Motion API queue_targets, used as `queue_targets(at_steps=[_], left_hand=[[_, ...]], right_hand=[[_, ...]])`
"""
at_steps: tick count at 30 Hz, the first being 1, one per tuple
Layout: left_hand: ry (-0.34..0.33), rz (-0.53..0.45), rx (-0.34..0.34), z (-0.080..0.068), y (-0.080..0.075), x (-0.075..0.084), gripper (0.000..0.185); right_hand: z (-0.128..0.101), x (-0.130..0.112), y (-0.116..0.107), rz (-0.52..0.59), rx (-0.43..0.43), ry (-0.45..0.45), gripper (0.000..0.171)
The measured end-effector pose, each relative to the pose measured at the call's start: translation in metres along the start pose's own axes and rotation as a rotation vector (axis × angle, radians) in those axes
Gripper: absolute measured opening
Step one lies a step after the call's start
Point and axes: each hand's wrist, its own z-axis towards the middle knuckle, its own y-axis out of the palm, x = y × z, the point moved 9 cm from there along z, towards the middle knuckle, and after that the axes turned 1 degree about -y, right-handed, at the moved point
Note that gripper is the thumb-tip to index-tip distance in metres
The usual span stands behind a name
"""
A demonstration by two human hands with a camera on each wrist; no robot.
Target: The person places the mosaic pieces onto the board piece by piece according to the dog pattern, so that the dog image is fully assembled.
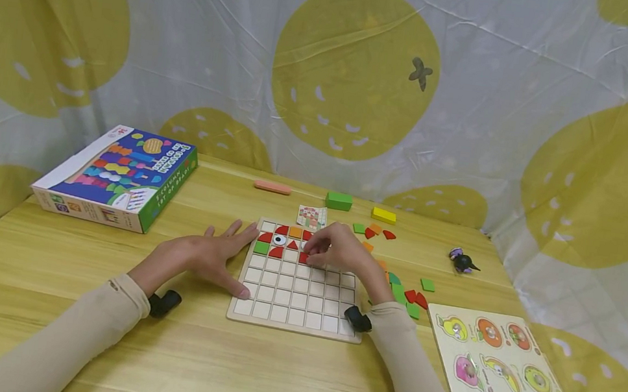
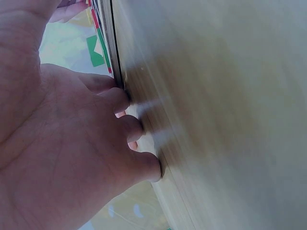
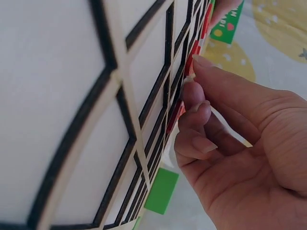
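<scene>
A wooden grid board (image 1: 282,297) lies on the table, with red, orange and green tiles and a white eye tile (image 1: 280,240) set in its upper left squares. My left hand (image 1: 206,258) rests along the board's left side, thumb and fingers spread. Over the upper rows, my right hand (image 1: 337,248) has its fingers curled, and the thumb and index fingertip pinch a small red tile (image 3: 191,60) close against the grid. The fingers partly hide the squares beneath them. Just behind the board lies a small pattern card (image 1: 311,216).
Loose green, red and orange tiles (image 1: 398,293) lie right of the board. Farther back are a green block (image 1: 339,201), a yellow block (image 1: 384,216) and a pink stick (image 1: 272,187). A toy box (image 1: 116,175) stands left; a fruit puzzle (image 1: 472,346) and dark figurine (image 1: 462,261) lie right.
</scene>
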Motion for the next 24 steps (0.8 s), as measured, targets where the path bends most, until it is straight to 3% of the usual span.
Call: queue_targets(at_steps=[5, 9, 13, 17, 24], left_hand=[[0.001, 0.008, -0.002, -0.001, 0.000, 0.000, 0.130], [-0.005, 0.011, -0.001, 0.000, 0.000, 0.000, 0.130], [-0.012, 0.008, 0.000, 0.000, 0.000, -0.001, 0.131], [-0.016, 0.008, -0.001, 0.000, 0.000, -0.001, 0.131], [-0.009, 0.007, 0.000, 0.001, 0.001, -0.001, 0.131]], right_hand=[[0.001, -0.001, 0.001, -0.020, 0.009, 0.007, 0.012], [0.003, -0.012, 0.005, -0.045, 0.009, -0.058, 0.018], [0.006, -0.027, 0.018, -0.093, -0.069, -0.123, 0.029], [0.007, -0.032, 0.030, -0.156, -0.145, -0.128, 0.036], [0.004, -0.034, 0.031, -0.179, -0.159, -0.124, 0.036]])
